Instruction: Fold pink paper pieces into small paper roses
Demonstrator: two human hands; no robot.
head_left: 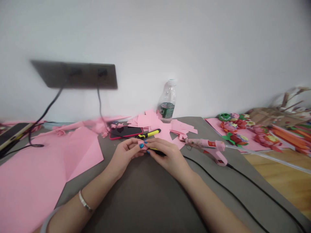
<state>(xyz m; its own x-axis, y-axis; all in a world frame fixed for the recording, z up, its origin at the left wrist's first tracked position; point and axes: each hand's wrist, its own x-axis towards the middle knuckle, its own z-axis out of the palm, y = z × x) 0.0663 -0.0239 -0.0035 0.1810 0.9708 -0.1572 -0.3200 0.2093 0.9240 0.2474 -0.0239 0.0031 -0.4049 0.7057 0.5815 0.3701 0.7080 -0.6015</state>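
Note:
A small piece of pink paper (141, 143) is pinched in my left hand (127, 151), under the blue-nailed thumb. My right hand (170, 156) meets it from the right, its fingertips at the paper's edge. Between my right thumb and fingers shows a slim yellow-and-black tool (155, 150); its tip and most of its length are hidden. Just beyond the hands lies a yellow-and-black utility knife (152, 133), beside a phone with a red edge (126, 132). Pink paper slips (150, 120) are scattered behind them.
A pink glue gun (209, 145) lies at right, with black cables running toward me. A water bottle (168, 102) stands by the wall. Large pink sheets (36, 174) spread at left. Coloured paper flowers (238, 126) lie far right. Cords hang from a dark socket panel (82, 76).

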